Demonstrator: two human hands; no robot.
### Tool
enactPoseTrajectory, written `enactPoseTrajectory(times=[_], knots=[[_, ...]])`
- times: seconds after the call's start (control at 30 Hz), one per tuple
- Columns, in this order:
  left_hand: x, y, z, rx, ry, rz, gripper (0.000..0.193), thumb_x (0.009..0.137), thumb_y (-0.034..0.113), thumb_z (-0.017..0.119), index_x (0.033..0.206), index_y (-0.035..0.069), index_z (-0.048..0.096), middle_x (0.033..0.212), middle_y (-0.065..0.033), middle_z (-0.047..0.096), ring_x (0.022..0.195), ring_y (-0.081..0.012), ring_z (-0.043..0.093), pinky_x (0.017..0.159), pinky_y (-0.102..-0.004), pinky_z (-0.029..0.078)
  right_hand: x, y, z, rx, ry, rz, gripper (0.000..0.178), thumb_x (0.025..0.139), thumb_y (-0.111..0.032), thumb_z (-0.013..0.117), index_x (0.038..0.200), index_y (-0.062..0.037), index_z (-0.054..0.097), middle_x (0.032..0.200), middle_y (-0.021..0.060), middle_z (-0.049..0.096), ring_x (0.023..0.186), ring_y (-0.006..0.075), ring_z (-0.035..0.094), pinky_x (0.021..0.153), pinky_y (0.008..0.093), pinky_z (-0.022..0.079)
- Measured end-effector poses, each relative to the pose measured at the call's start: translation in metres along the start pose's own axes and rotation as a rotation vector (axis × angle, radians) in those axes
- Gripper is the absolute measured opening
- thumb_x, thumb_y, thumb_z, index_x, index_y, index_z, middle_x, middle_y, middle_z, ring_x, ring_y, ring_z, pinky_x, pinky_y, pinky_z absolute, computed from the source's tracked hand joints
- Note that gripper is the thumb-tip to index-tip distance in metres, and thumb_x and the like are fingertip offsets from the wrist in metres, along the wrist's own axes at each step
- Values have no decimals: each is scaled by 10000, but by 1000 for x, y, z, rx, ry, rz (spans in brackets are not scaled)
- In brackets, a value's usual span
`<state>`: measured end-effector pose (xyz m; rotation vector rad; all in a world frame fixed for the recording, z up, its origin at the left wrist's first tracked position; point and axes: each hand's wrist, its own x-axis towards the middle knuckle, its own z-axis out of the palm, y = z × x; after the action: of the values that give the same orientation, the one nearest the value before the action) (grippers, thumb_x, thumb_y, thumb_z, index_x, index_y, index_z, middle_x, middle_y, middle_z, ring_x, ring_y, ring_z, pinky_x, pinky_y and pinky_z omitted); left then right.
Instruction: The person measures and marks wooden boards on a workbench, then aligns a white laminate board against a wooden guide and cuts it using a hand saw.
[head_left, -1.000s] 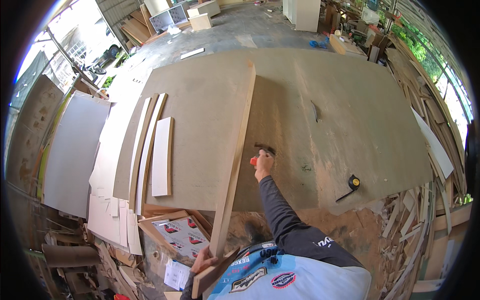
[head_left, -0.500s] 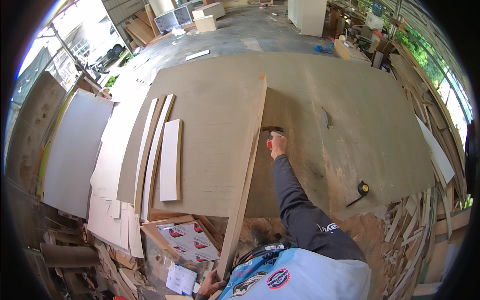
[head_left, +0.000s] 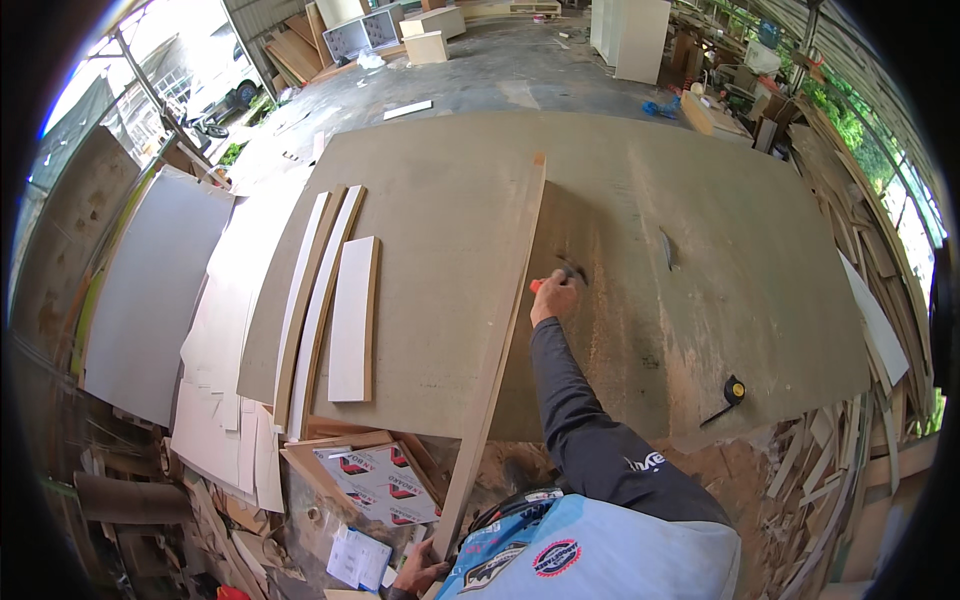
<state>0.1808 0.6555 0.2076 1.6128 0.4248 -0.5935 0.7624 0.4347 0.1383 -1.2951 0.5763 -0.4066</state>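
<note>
Here the long board [head_left: 508, 315] is stretching across the table [head_left: 430, 300], from a little short of the far edge to out past the near edge, showing a narrow, straight, pale tan face with a more orange tip at its far end, and it's throwing a soft shadow toward the table's right edge. Out over the near edge, the left hand [head_left: 421, 572] is gripping the board's near end, fingers wrapping it. The right hand [head_left: 556, 297] is closing round a hammer [head_left: 572, 270], its dark head blurring just right of the board, its red handle poking out toward the wood; whether that handle is touching, I can't tell. Along the left edge, two slim strips [head_left: 331, 290] and a shorter white board [head_left: 351, 320] are lying side by side, brown edges showing. By the near right corner a black-and-yellow tape measure [head_left: 735, 389] is sitting with its tongue out. Now the printing: below the near edge a white panel [head_left: 380, 482] is carrying bold lettering with red-and-dark marks, the dark sleeve [head_left: 575, 400] is bearing white letters, and the pale blue shirt [head_left: 640, 540] is sporting a round red-and-dark badge.
</note>
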Motion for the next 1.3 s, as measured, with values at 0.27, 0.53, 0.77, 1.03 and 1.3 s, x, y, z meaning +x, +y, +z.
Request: enactPoseTrajectory(times=[0.27,0.53,0.77,1.03,1.3], knots=[[17,0,-4,-38,22,87,582,742,9,706,1299,-49,546,1075,-98,676,968,-135,590,859,-303,486,32,16,14,-205,-64,-284,218,904,-202,603,753,-50,557,613,17,570,518,117,561,406,294,393],[64,55,-33,-69,135,222,656,686,60,670,1311,-67,517,1073,-109,655,985,-163,594,881,-312,483,-81,3,3,-158,-852,87,601,923,-210,664,1370,138,462,979,95,650,710,103,610,588,250,532],[159,131,-16,423,357,395,881,671,0,627,1493,-37,309,1287,-275,592,1186,-399,587,1001,-386,465,-138,1,-108,-128,-883,278,556,928,-212,645,1363,106,504,859,41,637,638,80,610,553,253,492],[226,122,88,672,341,289,1033,704,23,642,1563,-19,70,1635,-252,12,1494,-488,-29,1111,-728,60,-84,-54,-255,-230,-617,191,561,945,-239,644,1383,81,500,839,22,617,641,73,585,556,229,468],[240,80,150,971,432,358,899,827,142,606,1567,-7,119,1654,-197,-12,1501,-454,-105,1132,-663,-107,-66,-74,-354,-227,-523,179,569,968,-275,625,1404,63,491,753,11,607,638,71,565,547,238,452]])
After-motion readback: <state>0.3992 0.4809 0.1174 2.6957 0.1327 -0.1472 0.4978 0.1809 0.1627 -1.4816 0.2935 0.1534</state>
